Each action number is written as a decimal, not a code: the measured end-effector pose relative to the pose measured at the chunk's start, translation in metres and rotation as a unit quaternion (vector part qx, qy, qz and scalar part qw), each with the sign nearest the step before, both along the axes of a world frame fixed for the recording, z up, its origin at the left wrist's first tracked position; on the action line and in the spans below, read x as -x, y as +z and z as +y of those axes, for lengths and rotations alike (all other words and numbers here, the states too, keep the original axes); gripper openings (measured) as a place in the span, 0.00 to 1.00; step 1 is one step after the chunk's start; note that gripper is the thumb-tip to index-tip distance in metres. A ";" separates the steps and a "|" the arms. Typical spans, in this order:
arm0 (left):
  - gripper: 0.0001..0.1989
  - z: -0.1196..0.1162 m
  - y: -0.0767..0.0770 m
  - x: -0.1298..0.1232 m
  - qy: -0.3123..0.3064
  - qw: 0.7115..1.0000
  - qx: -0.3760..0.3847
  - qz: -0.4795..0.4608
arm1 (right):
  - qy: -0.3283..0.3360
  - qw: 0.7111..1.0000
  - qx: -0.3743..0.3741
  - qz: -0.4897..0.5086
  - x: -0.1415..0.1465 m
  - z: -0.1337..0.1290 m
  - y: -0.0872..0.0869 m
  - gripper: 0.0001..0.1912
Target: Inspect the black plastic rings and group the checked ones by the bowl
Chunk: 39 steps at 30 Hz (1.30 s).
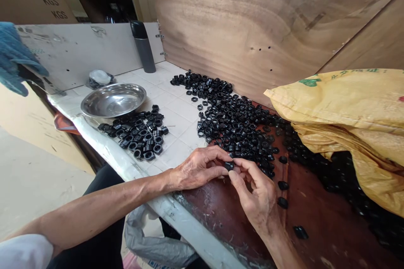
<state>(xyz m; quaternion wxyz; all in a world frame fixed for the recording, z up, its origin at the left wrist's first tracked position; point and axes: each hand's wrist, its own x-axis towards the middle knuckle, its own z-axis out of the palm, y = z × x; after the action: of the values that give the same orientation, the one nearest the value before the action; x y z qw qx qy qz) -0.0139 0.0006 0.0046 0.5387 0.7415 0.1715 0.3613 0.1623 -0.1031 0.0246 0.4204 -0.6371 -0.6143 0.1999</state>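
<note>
Between the fingertips of both hands, just above the table's front part, is a small black plastic ring-shaped part. My left hand pinches it from the left with thumb and fingers. From the other side, my right hand grips it with thumb and forefinger. Behind the hands spreads a large heap of black ring nuts. A smaller pile of black ring-shaped parts lies to the left, beyond my left wrist. Fingers partly cover the held part.
A steel bowl stands at the left, with a dark thermos bottle behind it. A wooden panel closes the back. At the right, a yellow woven sack lies over more black parts. A blue cloth hangs at far left.
</note>
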 end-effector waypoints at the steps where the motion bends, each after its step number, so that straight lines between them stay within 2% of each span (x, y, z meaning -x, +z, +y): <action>1: 0.11 0.000 -0.001 0.000 0.000 1.000 -0.020 0.002 | 0.001 1.000 -0.004 0.007 0.000 0.000 0.000 0.12; 4: 0.11 0.002 -0.004 0.001 -0.001 0.995 -0.100 0.009 | -0.007 0.999 0.012 0.036 0.002 0.000 -0.004 0.11; 7: 0.12 0.002 -0.008 0.001 0.002 0.982 -0.189 0.014 | -0.033 0.992 0.056 0.109 0.006 0.002 -0.007 0.12; 10: 0.12 0.001 -0.006 0.002 0.002 0.975 -0.221 0.036 | -0.045 0.970 0.123 0.204 0.006 0.004 -0.007 0.14; 13: 0.11 0.000 0.003 0.004 -0.026 0.983 -0.159 0.092 | -0.038 0.963 0.169 0.208 -0.003 0.007 -0.001 0.17; 15: 0.11 -0.001 0.008 0.005 -0.054 0.983 -0.108 0.137 | -0.060 0.970 0.161 0.174 -0.011 0.008 0.004 0.18; 17: 0.11 -0.002 0.011 0.005 -0.063 0.986 -0.019 0.154 | -0.061 0.974 0.153 0.159 -0.015 0.007 0.008 0.17; 19: 0.12 -0.002 0.012 0.003 -0.052 0.983 0.122 0.126 | -0.005 0.971 0.169 0.170 -0.012 0.006 0.009 0.13; 21: 0.15 -0.002 0.012 0.001 -0.030 0.966 0.247 0.068 | 0.060 0.962 0.191 0.186 -0.003 0.003 0.006 0.11; 23: 0.18 -0.002 0.013 -0.001 -0.016 0.952 0.304 0.017 | 0.078 0.957 0.196 0.198 0.007 0.002 0.001 0.11; 26: 0.20 -0.002 0.015 -0.001 -0.005 0.943 0.332 -0.020 | 0.039 0.957 0.192 0.216 0.013 0.001 -0.006 0.12; 29: 0.21 -0.003 0.017 0.000 -0.003 0.942 0.335 -0.031 | 0.012 0.965 0.182 0.191 0.009 0.002 -0.003 0.15; 33: 0.20 -0.001 0.018 0.001 0.030 0.946 0.323 -0.022 | 0.010 0.981 0.150 0.121 -0.001 0.002 0.009 0.16; 39: 0.18 0.000 0.023 0.003 0.048 0.951 0.304 -0.006 | 0.012 0.981 0.129 0.142 -0.004 0.003 0.008 0.15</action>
<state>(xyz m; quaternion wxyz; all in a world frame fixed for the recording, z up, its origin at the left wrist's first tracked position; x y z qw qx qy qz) -0.0166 0.0011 0.0278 0.7219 0.5314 0.3054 0.3213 0.1667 -0.0999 0.0327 0.4155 -0.6438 -0.5251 0.3704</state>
